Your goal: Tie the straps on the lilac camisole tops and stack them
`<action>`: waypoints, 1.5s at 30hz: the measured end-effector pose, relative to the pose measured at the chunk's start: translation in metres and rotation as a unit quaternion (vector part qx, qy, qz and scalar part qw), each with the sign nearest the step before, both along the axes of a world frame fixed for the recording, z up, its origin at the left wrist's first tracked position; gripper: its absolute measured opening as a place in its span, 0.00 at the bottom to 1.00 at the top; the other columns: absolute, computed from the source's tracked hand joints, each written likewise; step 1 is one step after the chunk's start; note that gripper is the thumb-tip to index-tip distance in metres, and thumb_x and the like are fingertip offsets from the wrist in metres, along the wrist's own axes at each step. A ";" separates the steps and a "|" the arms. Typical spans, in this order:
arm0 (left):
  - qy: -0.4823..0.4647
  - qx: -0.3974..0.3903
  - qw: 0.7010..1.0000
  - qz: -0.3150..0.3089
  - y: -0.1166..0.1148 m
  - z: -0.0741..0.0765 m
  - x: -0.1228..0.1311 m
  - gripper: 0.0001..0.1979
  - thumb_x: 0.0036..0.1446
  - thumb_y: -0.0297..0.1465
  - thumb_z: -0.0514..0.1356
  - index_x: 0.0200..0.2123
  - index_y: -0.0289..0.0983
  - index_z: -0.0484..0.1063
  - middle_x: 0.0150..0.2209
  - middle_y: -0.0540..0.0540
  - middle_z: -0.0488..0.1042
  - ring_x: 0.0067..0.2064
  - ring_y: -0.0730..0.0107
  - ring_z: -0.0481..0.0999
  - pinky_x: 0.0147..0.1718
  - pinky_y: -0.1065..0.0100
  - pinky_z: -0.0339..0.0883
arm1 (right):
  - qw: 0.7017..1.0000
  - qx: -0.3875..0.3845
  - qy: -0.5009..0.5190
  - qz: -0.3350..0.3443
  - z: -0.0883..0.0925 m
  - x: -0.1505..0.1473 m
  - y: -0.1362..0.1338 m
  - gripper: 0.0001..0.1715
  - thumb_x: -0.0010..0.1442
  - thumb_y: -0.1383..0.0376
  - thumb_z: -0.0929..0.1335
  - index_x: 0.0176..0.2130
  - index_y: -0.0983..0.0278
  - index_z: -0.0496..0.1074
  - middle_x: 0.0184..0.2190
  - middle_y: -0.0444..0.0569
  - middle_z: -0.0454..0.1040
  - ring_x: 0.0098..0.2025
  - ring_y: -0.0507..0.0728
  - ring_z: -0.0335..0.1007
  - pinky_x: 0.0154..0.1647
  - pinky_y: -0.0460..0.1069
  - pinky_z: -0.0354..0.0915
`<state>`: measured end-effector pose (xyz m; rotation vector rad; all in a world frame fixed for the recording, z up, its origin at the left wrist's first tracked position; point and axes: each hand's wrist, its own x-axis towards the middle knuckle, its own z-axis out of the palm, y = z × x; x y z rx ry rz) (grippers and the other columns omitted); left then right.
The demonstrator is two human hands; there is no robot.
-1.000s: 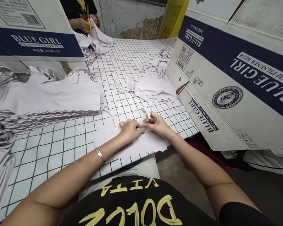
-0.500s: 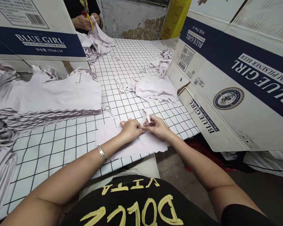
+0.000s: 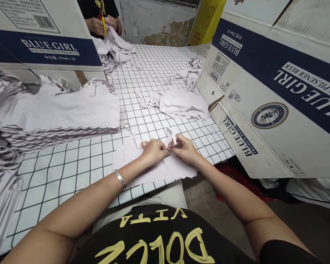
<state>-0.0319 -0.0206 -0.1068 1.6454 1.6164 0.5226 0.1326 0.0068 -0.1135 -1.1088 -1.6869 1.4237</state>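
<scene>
A pale pink camisole [image 3: 151,173] with a wavy hem lies flat at the table's near edge, its two thin straps pointing away from me. My left hand [image 3: 154,151] is closed, pinching the garment's top edge near its middle. Right beside it, my right hand [image 3: 183,149] pinches the same edge at the base of the right strap [image 3: 170,135], which stands up by the fingers. The fingertips of both hands nearly meet. The left strap [image 3: 132,135] lies loose on the cloth. Whatever small detail sits between the fingertips is too small to make out.
Tall stacks of the same garments [image 3: 63,110] stand on the left. Another garment [image 3: 183,102] lies ahead on the checked tablecloth [image 3: 79,161]. Large beer cartons [image 3: 264,88] flank both sides. At the far left, a co-worker's hands [image 3: 97,26] hold yellow-handled scissors [image 3: 103,22] and cloth.
My hands keep almost the same pinch on the camisole. The whole view has shifted slightly. The co-worker's scissors have tilted a little.
</scene>
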 end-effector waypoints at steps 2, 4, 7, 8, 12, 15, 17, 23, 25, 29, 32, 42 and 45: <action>-0.001 -0.002 1.000 0.004 0.000 0.000 0.000 0.11 0.49 0.39 0.66 0.22 0.38 0.74 0.31 0.51 0.78 0.44 0.58 0.71 0.50 0.53 0.45 | 1.000 0.008 -0.008 0.005 0.001 0.002 -0.001 0.18 0.47 0.59 0.75 0.30 0.62 0.65 0.31 0.44 0.72 0.34 0.53 0.68 0.38 0.50 0.65; 0.000 -0.006 1.000 0.004 0.000 0.000 0.000 0.11 0.49 0.39 0.66 0.22 0.38 0.75 0.31 0.51 0.78 0.44 0.58 0.71 0.50 0.53 0.46 | 1.000 0.007 -0.014 0.011 0.002 0.003 -0.001 0.17 0.47 0.59 0.75 0.30 0.63 0.66 0.31 0.45 0.72 0.34 0.53 0.68 0.39 0.50 0.65; 0.002 -0.007 1.000 0.005 0.000 0.001 0.001 0.11 0.49 0.38 0.66 0.22 0.38 0.75 0.31 0.50 0.78 0.44 0.58 0.71 0.50 0.53 0.46 | 1.000 -0.013 -0.001 0.005 0.001 0.003 0.000 0.18 0.46 0.60 0.76 0.30 0.62 0.65 0.32 0.44 0.72 0.35 0.53 0.69 0.39 0.50 0.65; 0.003 -0.006 1.000 0.006 0.000 0.001 0.001 0.10 0.49 0.38 0.66 0.23 0.38 0.75 0.31 0.50 0.78 0.44 0.58 0.71 0.49 0.53 0.46 | 1.000 -0.023 0.009 0.002 0.001 0.002 0.000 0.19 0.46 0.60 0.76 0.30 0.62 0.64 0.32 0.44 0.72 0.35 0.53 0.69 0.39 0.50 0.65; 0.007 0.001 1.000 0.001 0.000 0.001 0.001 0.11 0.49 0.39 0.65 0.22 0.38 0.74 0.31 0.49 0.77 0.45 0.57 0.70 0.49 0.53 0.47 | 0.999 -0.033 0.032 0.002 -0.003 0.000 0.001 0.19 0.46 0.61 0.76 0.30 0.62 0.63 0.32 0.43 0.71 0.35 0.53 0.69 0.40 0.50 0.65; 0.008 0.007 1.000 -0.005 -0.001 0.000 0.001 0.12 0.50 0.38 0.64 0.21 0.37 0.73 0.31 0.49 0.77 0.46 0.56 0.69 0.49 0.53 0.46 | 1.000 -0.012 0.010 0.014 -0.004 0.003 0.000 0.17 0.48 0.61 0.74 0.30 0.62 0.64 0.32 0.44 0.71 0.35 0.53 0.68 0.39 0.50 0.65; 0.004 0.008 1.000 -0.004 -0.001 -0.001 0.001 0.11 0.51 0.38 0.64 0.22 0.38 0.73 0.31 0.49 0.77 0.46 0.56 0.70 0.49 0.53 0.46 | 0.999 0.018 -0.028 0.025 -0.003 0.006 0.000 0.14 0.50 0.62 0.73 0.31 0.62 0.65 0.32 0.45 0.71 0.35 0.54 0.67 0.38 0.50 0.64; 0.022 0.015 1.000 -0.012 -0.002 -0.001 0.002 0.10 0.53 0.38 0.64 0.25 0.38 0.76 0.33 0.48 0.77 0.46 0.56 0.69 0.50 0.52 0.48 | 0.951 0.207 -0.214 0.079 0.012 0.011 0.010 0.06 0.49 0.70 0.70 0.27 0.61 0.68 0.25 0.43 0.67 0.33 0.55 0.60 0.40 0.52 0.58; 0.074 0.064 0.995 -0.033 -0.010 0.002 0.002 0.08 0.56 0.37 0.62 0.32 0.38 0.77 0.38 0.46 0.77 0.48 0.55 0.68 0.50 0.51 0.49 | 0.964 0.143 -0.199 0.099 0.016 0.012 0.014 0.04 0.48 0.70 0.69 0.28 0.62 0.70 0.24 0.42 0.66 0.30 0.53 0.59 0.35 0.50 0.57; 0.190 0.235 0.944 -0.129 -0.043 0.001 -0.005 0.15 0.60 0.31 0.59 0.50 0.38 0.70 0.52 0.39 0.71 0.54 0.53 0.65 0.55 0.49 0.47 | 0.984 -0.126 -0.068 0.110 0.021 0.013 0.020 0.09 0.48 0.63 0.72 0.32 0.65 0.73 0.24 0.42 0.69 0.22 0.48 0.56 0.24 0.46 0.52; 0.185 0.267 0.912 -0.250 -0.064 -0.010 -0.010 0.17 0.63 0.36 0.55 0.54 0.41 0.68 0.58 0.39 0.67 0.58 0.51 0.62 0.56 0.48 0.47 | 0.962 -0.251 0.007 0.111 0.022 0.005 0.039 0.15 0.46 0.59 0.74 0.31 0.66 0.73 0.23 0.44 0.70 0.19 0.46 0.52 0.18 0.44 0.45; 0.247 0.209 0.944 -0.057 -0.094 -0.002 -0.058 0.21 0.64 0.43 0.51 0.54 0.40 0.67 0.56 0.37 0.69 0.56 0.49 0.64 0.51 0.50 0.55 | 0.939 0.058 -0.321 -0.111 0.033 0.016 0.094 0.23 0.43 0.52 0.76 0.19 0.61 0.63 0.17 0.47 0.66 0.26 0.57 0.63 0.25 0.49 0.52; 0.321 0.114 0.930 0.138 -0.113 0.006 -0.094 0.17 0.60 0.45 0.53 0.40 0.38 0.70 0.42 0.37 0.73 0.45 0.47 0.69 0.42 0.49 0.59 | 0.907 0.051 -0.414 -0.058 0.030 0.050 0.039 0.23 0.42 0.48 0.75 0.21 0.60 0.64 0.21 0.47 0.69 0.25 0.58 0.63 0.24 0.49 0.52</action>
